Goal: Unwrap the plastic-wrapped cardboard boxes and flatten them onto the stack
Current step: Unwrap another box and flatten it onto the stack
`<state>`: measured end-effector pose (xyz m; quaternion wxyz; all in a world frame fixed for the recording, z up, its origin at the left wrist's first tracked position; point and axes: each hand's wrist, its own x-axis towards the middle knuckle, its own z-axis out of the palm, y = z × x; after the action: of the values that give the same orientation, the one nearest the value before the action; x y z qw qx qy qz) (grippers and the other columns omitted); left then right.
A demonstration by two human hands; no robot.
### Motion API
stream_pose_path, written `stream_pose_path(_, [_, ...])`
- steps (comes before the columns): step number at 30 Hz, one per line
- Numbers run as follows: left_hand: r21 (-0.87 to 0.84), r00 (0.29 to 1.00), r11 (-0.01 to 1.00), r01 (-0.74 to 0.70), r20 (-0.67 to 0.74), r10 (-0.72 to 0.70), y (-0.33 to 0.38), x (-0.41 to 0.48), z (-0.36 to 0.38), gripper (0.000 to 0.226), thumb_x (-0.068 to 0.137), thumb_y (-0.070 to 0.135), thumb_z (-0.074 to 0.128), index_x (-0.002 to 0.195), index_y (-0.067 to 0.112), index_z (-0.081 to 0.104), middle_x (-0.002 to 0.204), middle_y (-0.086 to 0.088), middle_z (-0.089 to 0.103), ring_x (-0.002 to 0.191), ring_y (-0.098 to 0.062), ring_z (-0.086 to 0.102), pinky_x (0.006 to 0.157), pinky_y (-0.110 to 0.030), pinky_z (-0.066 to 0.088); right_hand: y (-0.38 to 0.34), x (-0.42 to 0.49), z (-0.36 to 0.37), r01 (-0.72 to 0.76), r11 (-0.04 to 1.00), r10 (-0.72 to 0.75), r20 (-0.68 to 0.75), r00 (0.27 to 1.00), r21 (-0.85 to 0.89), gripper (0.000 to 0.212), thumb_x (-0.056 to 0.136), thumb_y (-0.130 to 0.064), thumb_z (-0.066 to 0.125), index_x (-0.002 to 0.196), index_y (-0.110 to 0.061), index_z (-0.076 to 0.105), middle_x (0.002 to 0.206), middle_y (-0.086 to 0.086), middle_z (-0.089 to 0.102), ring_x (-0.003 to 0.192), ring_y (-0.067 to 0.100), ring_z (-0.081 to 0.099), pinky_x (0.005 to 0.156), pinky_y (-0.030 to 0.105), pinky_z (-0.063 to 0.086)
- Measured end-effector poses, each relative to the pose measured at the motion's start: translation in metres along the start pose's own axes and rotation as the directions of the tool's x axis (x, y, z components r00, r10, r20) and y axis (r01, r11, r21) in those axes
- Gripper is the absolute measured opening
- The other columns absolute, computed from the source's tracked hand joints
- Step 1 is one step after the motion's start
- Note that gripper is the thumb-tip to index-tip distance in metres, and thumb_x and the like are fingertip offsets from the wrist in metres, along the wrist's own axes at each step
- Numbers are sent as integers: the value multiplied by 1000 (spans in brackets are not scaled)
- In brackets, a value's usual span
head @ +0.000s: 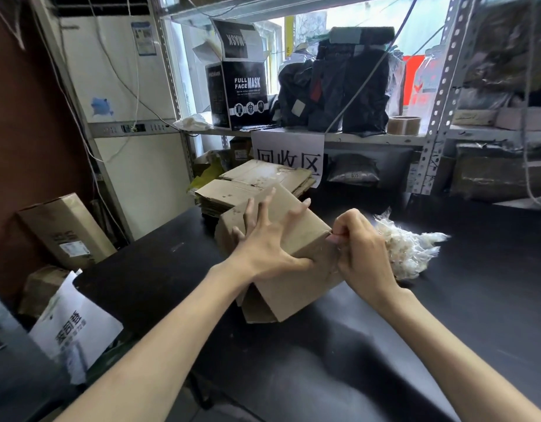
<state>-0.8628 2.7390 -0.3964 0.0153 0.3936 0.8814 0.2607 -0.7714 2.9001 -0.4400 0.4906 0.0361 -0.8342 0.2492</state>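
Left hand (264,239) splayed flat on brown cardboard box (296,287) mid black counter (476,300); right hand (359,248) pinching clear plastic wrap (410,248).

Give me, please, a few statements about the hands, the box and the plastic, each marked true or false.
1. The left hand presses on the cardboard box with spread fingers. True.
2. Crumpled plastic wrap lies on the table right of the box. True.
3. The right hand lies flat and idle on the table. False: it pinches plastic wrap at the box's right edge.
4. The stack of flattened cardboard lies in front of the box, nearest the person. False: it lies behind the box.
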Motion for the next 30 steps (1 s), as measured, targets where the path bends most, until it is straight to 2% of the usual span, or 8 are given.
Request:
stream_pose_path(2, [-29, 1000, 999, 29, -5, -30, -2, -1, 1, 101, 74, 49, 83, 148, 64, 16, 165, 6, -18, 150, -29, -27, 118, -68, -5, -5, 3, -5, -77, 995, 79, -26, 997, 70, 9, 77, -4, 59, 81, -9, 53, 80, -1, 56, 71, 17, 56, 63, 43, 51])
stream_pose_path(5, [-50, 998, 997, 63, -4, -63, -5, -3, 1, 101, 74, 54, 82, 149, 64, 14, 166, 1, -11, 151, -30, -21, 119, -64, -4, -17, 9, -13, -150, 975, 160, -45, 986, 166, 28, 83, -17, 75, 106, -17, 59, 91, -3, 64, 72, 11, 63, 66, 31, 56])
stream_pose_path(7, [-62, 997, 995, 81, -4, -82, -5, -4, 1, 100, 75, 54, 81, 149, 63, 13, 165, -1, -7, 152, -30, -18, 121, -62, -1, -23, 13, -14, -100, 993, 103, -27, 994, 68, 30, 86, -27, 73, 115, -24, 67, 94, -5, 66, 70, 10, 64, 66, 33, 56])
stream_pose_path(10, [-53, 996, 994, 93, -8, -93, -2, -5, 1, 99, 77, 53, 79, 150, 61, 14, 165, -4, -2, 152, -30, -13, 122, -59, -2, -23, 14, -12, -19, 996, 21, 33, 999, -87, 15, 85, -27, 68, 95, -21, 78, 86, -5, 66, 67, 15, 63, 62, 40, 54])
stream_pose_path(16, [-38, 996, 996, 84, -12, -85, -1, -3, 3, 96, 78, 52, 79, 150, 61, 16, 162, -5, 3, 150, -25, -7, 121, -58, 3, -16, 18, -18, -58, 998, 61, 121, 991, -27, 8, 78, -16, 78, 86, -18, 77, 83, -8, 64, 69, 14, 65, 65, 43, 57])
stream_pose_path(21, [-37, 997, 997, 73, 1, -73, -1, 0, 3, 93, 79, 54, 77, 149, 61, 17, 161, -6, 4, 149, -24, -7, 121, -58, 5, -16, 14, -15, -181, 983, 181, 22, 983, 18, 24, 67, 2, 81, 77, -17, 71, 78, -5, 66, 71, 15, 64, 66, 41, 54])
stream_pose_path(25, [9, 998, 998, 63, -11, -63, 2, 1, 6, 89, 80, 58, 74, 150, 60, 19, 160, -6, 4, 150, -26, -7, 121, -59, 4, -19, 8, -10, -184, 968, 179, -47, 983, -170, 13, 72, -8, 74, 73, -12, 62, 75, 0, 62, 66, 21, 56, 64, 36, 44])
stream_pose_path(30, [22, 998, 998, 65, -28, -64, 1, 0, 7, 86, 82, 62, 70, 151, 57, 19, 160, -5, 5, 150, -28, -10, 121, -60, 4, -17, 8, -8, -219, 957, 217, -31, 976, -191, 20, 77, -10, 75, 77, -16, 56, 77, -4, 56, 69, 22, 52, 63, 38, 42])
